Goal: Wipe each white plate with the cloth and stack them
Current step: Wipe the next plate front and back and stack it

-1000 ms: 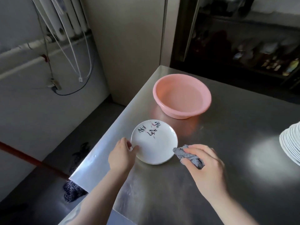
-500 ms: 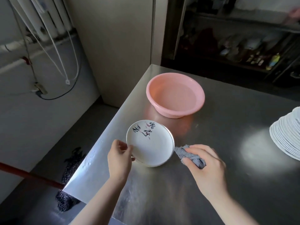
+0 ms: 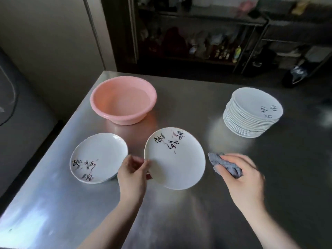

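My left hand (image 3: 132,174) grips the left rim of a white plate (image 3: 177,162) with black brush writing, lifted and tilted above the steel table (image 3: 179,212). A second white plate (image 3: 98,157) with the same writing lies flat on the table to its left. My right hand (image 3: 242,178) holds a crumpled grey cloth (image 3: 224,165) just right of the lifted plate, apart from it. A tall stack of white plates (image 3: 251,115) stands at the back right.
A pink plastic basin (image 3: 123,100) sits at the back left of the table. The table's left edge drops to the floor. Dark shelving with bottles stands behind the table.
My left hand has lifted the top plate and carried it to the right, uncovering a second plate beneath. The view has swung right, bringing the whole stack in. The cloth hand has barely moved.
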`<state>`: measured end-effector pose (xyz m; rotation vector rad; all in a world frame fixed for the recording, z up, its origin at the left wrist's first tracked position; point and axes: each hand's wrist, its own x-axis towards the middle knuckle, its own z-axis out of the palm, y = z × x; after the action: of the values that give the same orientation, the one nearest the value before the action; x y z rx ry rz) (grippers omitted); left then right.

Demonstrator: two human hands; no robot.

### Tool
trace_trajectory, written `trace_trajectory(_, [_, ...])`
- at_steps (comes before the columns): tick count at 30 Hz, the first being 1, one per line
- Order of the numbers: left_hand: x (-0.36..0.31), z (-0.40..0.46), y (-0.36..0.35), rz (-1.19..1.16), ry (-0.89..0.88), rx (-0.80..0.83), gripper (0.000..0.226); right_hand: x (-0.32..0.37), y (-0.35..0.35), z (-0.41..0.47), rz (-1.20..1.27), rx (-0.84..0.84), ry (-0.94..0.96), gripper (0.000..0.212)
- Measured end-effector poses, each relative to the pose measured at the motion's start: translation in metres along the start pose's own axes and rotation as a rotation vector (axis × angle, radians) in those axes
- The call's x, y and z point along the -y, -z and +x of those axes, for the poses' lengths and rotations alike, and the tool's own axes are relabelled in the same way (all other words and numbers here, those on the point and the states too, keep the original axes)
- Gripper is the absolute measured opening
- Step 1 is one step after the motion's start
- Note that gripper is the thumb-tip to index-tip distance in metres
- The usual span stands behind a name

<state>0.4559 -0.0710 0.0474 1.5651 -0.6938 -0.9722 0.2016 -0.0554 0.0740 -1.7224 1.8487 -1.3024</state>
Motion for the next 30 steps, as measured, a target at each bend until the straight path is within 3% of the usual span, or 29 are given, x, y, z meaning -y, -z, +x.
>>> trace_trajectory(10, [0.088,-0.119,-0.153,-0.006,0.268,0.031,0.024,-0.124,0.126,0.005,-0.032,0.039,-0.071,0.027])
trace_trajectory(18, [0.109,-0.154,-0.179,0.113,0.306,-0.041,0.019,-0.155,0.144,0.003,-0.023,0.122,-0.103,0.028])
trace_trajectory(22, [0.100,-0.151,-0.173,0.249,0.333,0.071,0.021,-0.159,0.138,0.000,-0.016,0.132,-0.137,0.029])
trace_trajectory(25, [0.086,-0.140,-0.161,0.467,0.220,0.237,0.026,-0.161,0.131,-0.002,0.002,0.170,-0.158,0.030])
trace_trajectory(28, [0.069,-0.118,-0.152,0.721,-0.079,0.200,0.026,-0.162,0.118,-0.001,-0.027,0.228,-0.184,0.041])
trace_trajectory(30, [0.061,-0.104,-0.160,0.734,-0.225,0.217,0.012,-0.163,0.102,0.007,-0.080,0.276,-0.156,0.045])
